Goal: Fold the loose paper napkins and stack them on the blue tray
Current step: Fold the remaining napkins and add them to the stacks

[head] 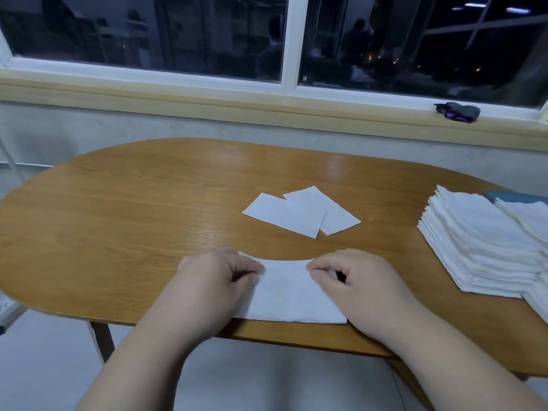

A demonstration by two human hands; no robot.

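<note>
A white paper napkin (289,295) lies at the near edge of the wooden table (142,209). My left hand (207,280) pinches its far left corner, and my right hand (355,283) pinches its far right corner. The far edge sags in a curve between them. Two folded napkins (299,212) lie overlapping in the middle of the table. At the right edge stands a tall stack of napkins (477,241), with a second stack (530,221) beside it. A sliver of the blue tray (516,196) shows behind the stacks.
A windowsill (267,105) runs along the wall behind the table, with a dark small object (458,111) on it at the right. The table's left half is bare wood. Grey floor shows below the near edge.
</note>
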